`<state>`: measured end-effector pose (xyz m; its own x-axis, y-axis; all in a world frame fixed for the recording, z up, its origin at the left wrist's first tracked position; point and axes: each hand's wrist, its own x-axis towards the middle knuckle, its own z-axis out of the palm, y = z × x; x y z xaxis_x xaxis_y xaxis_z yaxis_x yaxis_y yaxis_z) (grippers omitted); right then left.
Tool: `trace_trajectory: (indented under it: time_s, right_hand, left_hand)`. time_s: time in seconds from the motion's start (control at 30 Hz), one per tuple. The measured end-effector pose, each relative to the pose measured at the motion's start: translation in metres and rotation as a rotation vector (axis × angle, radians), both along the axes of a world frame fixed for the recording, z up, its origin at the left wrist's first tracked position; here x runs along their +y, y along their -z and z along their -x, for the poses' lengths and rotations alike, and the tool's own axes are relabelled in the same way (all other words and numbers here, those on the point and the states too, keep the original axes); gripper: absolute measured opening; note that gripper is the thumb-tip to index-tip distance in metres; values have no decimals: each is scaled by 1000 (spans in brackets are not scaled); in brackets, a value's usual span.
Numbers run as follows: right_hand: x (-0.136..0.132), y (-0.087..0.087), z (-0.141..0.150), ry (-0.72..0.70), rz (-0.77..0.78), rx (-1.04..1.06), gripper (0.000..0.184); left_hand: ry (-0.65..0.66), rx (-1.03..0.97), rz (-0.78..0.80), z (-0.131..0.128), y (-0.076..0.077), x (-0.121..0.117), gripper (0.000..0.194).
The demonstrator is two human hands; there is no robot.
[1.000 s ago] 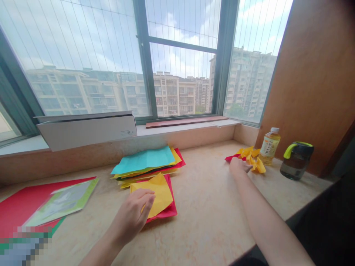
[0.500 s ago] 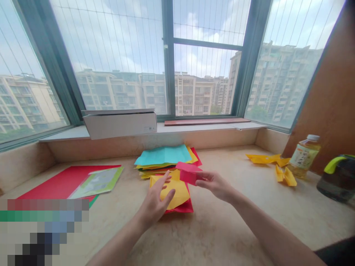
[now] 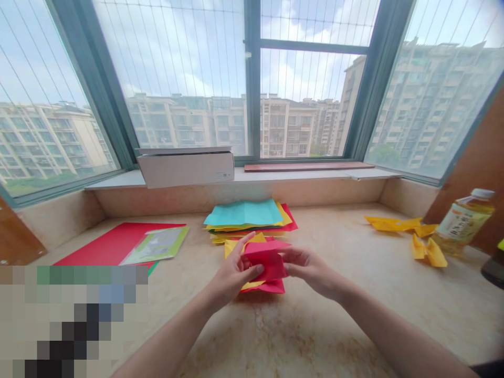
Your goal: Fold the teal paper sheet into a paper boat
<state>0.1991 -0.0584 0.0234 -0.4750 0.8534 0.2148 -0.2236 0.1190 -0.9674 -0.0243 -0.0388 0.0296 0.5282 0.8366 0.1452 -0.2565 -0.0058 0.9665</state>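
Observation:
Between my two hands is a folded piece of red paper (image 3: 268, 258), held above the counter. My left hand (image 3: 237, 266) grips its left side, thumb in front and fingers behind. At its right edge, my right hand (image 3: 305, 264) pinches it between thumb and fingertips. Below lies a red paper piece (image 3: 271, 287) with yellow paper (image 3: 232, 247) on it, partly hidden by my hands. Just behind them sits a stack of coloured sheets, a light blue sheet (image 3: 248, 214) on top.
Left on the counter are a red sheet (image 3: 102, 241) and a clear packet with a green edge (image 3: 161, 244). Folded yellow papers (image 3: 429, 252) lie at right near a drink bottle (image 3: 464, 220) and a dark container (image 3: 494, 268). A white box (image 3: 189, 169) stands on the sill.
My left hand, open beside the red paper before, has closed on its left side. My right hand still holds the right edge. The view has shifted slightly left.

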Motion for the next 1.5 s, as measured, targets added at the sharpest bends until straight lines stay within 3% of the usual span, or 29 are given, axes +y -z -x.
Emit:
trace_trajectory:
  time_s: [0.13,0.3,0.53,0.77,1.1,1.3,1.4,1.5]
  right_hand:
    - [4,8,-3,87,14,41,42]
    - [11,8,-6,234,-17,101,53]
    - [3,-1,2,-19,-5,67,56]
    - [10,7,-4,100,16,94,53]
    - [8,6,-4,187,33,47,40]
    - [5,-1,-3,176,28,31,42]
    - [3,-5,-1,126,35,-13,43]
    - [4,-4,-1,167,58,-22,41]
  left_hand:
    - [24,-18,38,0,-5,-8,101]
    - [-59,-97,31,0,-6,-7,108]
    - [-101,-150,21,0,-6,-7,117]
    - [-146,-158,27,2,-10,-4,117]
    - [-251,-188,48,2,-13,-5,119]
    - [-381,-139,22,3,-4,10,112]
    - [-332,-99,-5,3,-1,12,111]
    - [-205,-44,-60,2,0,7,105]
